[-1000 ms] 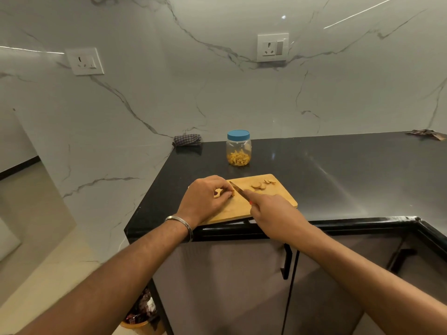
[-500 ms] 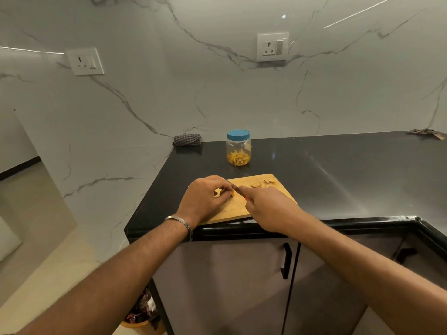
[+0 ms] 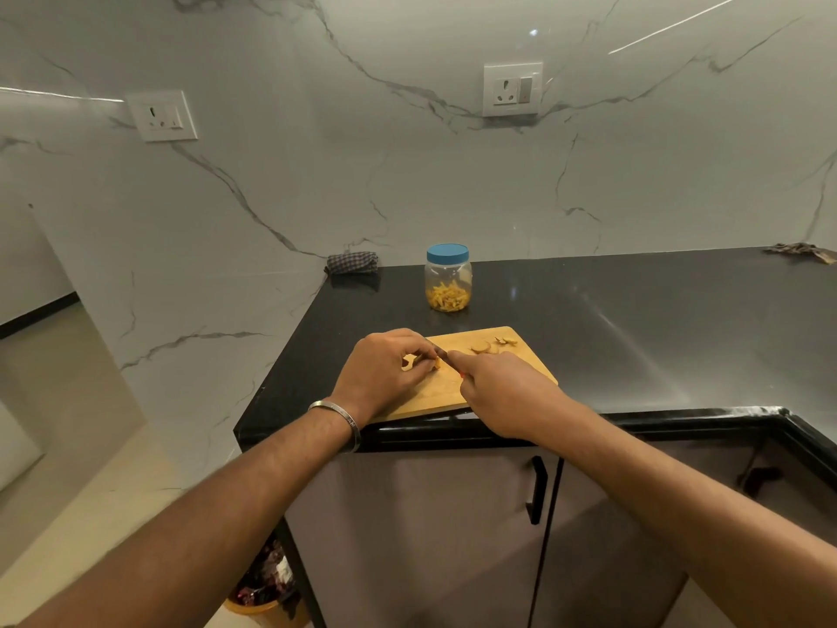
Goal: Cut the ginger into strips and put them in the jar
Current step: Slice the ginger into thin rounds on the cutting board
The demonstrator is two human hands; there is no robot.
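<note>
Head view shows my right hand (image 3: 507, 392) closer to my left hand (image 3: 385, 373) than it was a second ago: the knife (image 3: 446, 355) has slid left across the chopping board (image 3: 525, 364), and its blade now sits right against my left fingertips. I judge that another cut is under way, so the strip work goes on piece by piece.

My left hand curls its fingers over a small piece of ginger (image 3: 435, 363) near the board's left end, pinching it down; only a yellow sliver shows, so I cannot say how much is left under the fingers. My right hand is wrapped tight round the knife handle, with a spot of red showing at the grip.

A few pale round slices (image 3: 484, 347) wait near the board's far edge, flat and coin-like, with some darker scraps beside them. The board is smooth light wood, lying at the counter's front edge. The counter (image 3: 634, 319) is glossy black stone. Behind the board, well apart, stands the jar (image 3: 448, 278): clear plastic, blue lid on, its bottom part filled with thin yellow strips. That lid must come off before the next batch goes in.
</note>
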